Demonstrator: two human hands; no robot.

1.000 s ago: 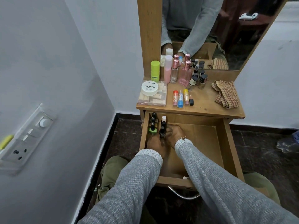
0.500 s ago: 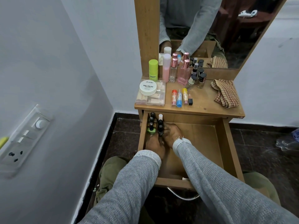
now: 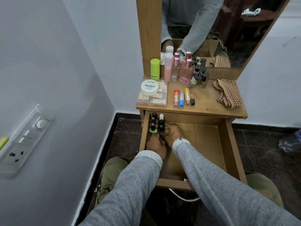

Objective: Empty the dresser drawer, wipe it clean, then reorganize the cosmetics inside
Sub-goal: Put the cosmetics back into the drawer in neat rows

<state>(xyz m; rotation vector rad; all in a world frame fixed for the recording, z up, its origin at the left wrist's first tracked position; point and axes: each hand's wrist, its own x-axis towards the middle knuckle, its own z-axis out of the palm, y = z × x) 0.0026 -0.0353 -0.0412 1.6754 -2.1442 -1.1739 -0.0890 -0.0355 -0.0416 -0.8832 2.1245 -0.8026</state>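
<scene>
The wooden drawer (image 3: 228,144) is pulled open below the dresser top (image 3: 203,106). Several nail polish bottles (image 3: 154,123) stand in two short rows in its back left corner, one of them green (image 3: 152,131). My left hand (image 3: 156,145) and my right hand (image 3: 173,132) are both inside the drawer and meet at the front dark bottle (image 3: 161,128), fingers closed around its base. The fingertips are partly hidden by the bottles. The rest of the drawer floor is bare wood.
On the dresser top stand a nail polish remover tub (image 3: 149,87) on a clear box, a green tube (image 3: 155,66), pink bottles (image 3: 185,72), small dark-capped bottles (image 3: 203,79), lip balms (image 3: 181,97) and a checked cloth (image 3: 228,92). A wall with a switchboard (image 3: 24,139) is close on the left.
Both hands stay at the bottles in the drawer's back left corner; they have barely moved. The camera has shifted slightly.
</scene>
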